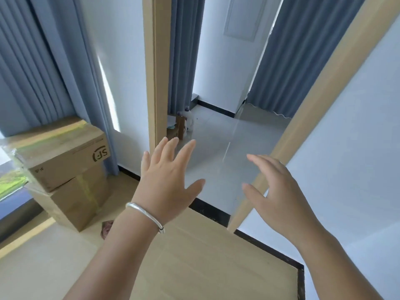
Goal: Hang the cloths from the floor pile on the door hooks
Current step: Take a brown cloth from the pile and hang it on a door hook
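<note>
My left hand (166,180) is held out in front of me with its fingers spread and nothing in it; a silver bangle sits on the wrist. My right hand (279,191) is raised beside it, fingers loosely extended, also holding nothing. Both hover before an open doorway with a wooden frame (154,72). No cloth pile and no door hooks show in this view. A small patterned scrap (107,229) lies on the floor behind my left forearm, too hidden to identify.
Two stacked cardboard boxes (65,169) stand at the left by grey-blue curtains (43,61). Past the doorway lies a tiled floor (216,148) with a white bottle (189,120) and a small box near the frame. A white wall (346,148) rises at the right.
</note>
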Motion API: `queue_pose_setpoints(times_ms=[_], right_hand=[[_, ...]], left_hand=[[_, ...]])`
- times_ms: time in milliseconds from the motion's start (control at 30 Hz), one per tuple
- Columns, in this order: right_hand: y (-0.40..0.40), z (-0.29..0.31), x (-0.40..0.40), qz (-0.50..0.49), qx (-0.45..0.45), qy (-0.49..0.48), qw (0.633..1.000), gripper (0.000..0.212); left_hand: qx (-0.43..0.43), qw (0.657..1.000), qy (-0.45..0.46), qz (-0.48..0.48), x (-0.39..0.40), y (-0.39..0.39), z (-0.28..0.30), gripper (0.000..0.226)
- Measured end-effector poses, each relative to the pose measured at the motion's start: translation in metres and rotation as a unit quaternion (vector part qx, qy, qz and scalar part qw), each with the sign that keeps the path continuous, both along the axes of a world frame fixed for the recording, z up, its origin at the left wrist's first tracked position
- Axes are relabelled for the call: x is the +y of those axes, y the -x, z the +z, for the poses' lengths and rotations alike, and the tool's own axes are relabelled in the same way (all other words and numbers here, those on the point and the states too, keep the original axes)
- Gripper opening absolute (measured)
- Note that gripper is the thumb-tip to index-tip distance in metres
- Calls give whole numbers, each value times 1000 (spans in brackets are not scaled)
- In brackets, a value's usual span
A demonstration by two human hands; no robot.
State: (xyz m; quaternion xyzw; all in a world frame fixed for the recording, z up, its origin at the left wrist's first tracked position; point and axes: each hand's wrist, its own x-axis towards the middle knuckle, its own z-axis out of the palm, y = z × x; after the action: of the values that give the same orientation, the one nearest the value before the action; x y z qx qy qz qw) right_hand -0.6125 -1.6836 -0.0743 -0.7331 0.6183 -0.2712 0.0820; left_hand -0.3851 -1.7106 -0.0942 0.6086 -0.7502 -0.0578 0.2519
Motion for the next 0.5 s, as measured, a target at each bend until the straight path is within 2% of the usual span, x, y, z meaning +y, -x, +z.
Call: queue_pose_setpoints(times_ms=[267, 367, 500], right_hand=[[-88, -45, -141, 182, -2, -58, 982, 54], [-130, -71, -195, 256, -8, -85, 963, 52], [-188, -115, -267, 337, -65, -95, 934, 46]], left_hand=[[28, 979, -57, 195, -48, -82, -32, 86], [26, 958, -69, 276, -62, -111, -55, 87], [2, 918, -120, 378, -80, -141, -96, 83]])
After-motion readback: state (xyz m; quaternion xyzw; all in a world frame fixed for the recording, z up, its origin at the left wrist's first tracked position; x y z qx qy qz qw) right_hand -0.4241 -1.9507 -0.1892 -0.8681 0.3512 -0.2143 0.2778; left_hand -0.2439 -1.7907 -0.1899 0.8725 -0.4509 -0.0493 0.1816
